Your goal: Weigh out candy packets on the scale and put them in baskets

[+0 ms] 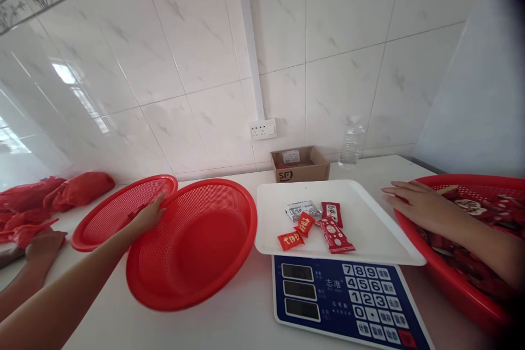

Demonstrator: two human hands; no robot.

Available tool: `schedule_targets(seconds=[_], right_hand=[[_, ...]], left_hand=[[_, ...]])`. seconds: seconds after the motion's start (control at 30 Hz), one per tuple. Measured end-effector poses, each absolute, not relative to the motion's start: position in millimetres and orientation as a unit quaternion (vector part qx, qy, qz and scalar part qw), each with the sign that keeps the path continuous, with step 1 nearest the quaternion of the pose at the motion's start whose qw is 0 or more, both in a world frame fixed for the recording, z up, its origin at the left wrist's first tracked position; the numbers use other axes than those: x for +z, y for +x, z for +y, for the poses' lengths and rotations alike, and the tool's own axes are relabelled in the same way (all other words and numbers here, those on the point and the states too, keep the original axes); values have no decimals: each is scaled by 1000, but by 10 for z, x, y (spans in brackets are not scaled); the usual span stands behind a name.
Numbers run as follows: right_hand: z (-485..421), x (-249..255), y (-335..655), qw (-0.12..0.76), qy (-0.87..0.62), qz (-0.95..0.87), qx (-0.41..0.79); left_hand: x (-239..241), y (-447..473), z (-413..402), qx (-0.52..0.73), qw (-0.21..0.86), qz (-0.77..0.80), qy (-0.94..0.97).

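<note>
My left hand (148, 216) is closed at the rims where two round red plastic baskets meet. It appears to grip the rim of the nearer basket (197, 251), which is tilted; some fingers are hidden. Behind it leans the other red basket (96, 224), with small dark red packets beside my hand. My right hand (414, 199) lies over the rim of a third red basket (455, 284), fingers stretched out and holding nothing. Wrapped snacks in mostly red packets (471, 206) fill that basket. A silver packet (302, 210) and several red packets (334, 235) lie on the white scale tray (283, 194).
A blue scale panel (334, 298) sits in front of the tray. Behind stand a cardboard box (301, 172) and a clear plastic bottle (351, 142). At far left, another person's hand (44, 246) touches red plastic bags (30, 229). A tiled wall (205, 54) bounds the table.
</note>
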State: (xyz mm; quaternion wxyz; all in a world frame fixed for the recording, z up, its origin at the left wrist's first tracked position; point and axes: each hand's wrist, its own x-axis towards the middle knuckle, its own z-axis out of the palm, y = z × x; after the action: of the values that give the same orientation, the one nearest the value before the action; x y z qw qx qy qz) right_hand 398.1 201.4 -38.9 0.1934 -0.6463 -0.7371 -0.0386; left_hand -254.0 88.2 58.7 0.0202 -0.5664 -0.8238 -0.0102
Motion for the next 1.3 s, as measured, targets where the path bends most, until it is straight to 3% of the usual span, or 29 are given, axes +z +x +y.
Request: schedule_targets(seconds=[0.33, 0.7, 1.03, 1.3], right_hand=[[1901, -215, 3868, 146, -654, -742, -14], [1848, -110, 3811, 131, -653, -745, -8], [1808, -56, 3778, 134, -656, -743, -2], [1788, -51, 3769, 130, -672, -729, -4]], left_hand=[[758, -2266, 1053, 57, -3, -828, -558], [841, -2028, 1047, 187, 75, -818, -538], [885, -1909, 1101, 191, 73, -821, -533], [944, -1758, 1158, 168, 9, -820, -547]])
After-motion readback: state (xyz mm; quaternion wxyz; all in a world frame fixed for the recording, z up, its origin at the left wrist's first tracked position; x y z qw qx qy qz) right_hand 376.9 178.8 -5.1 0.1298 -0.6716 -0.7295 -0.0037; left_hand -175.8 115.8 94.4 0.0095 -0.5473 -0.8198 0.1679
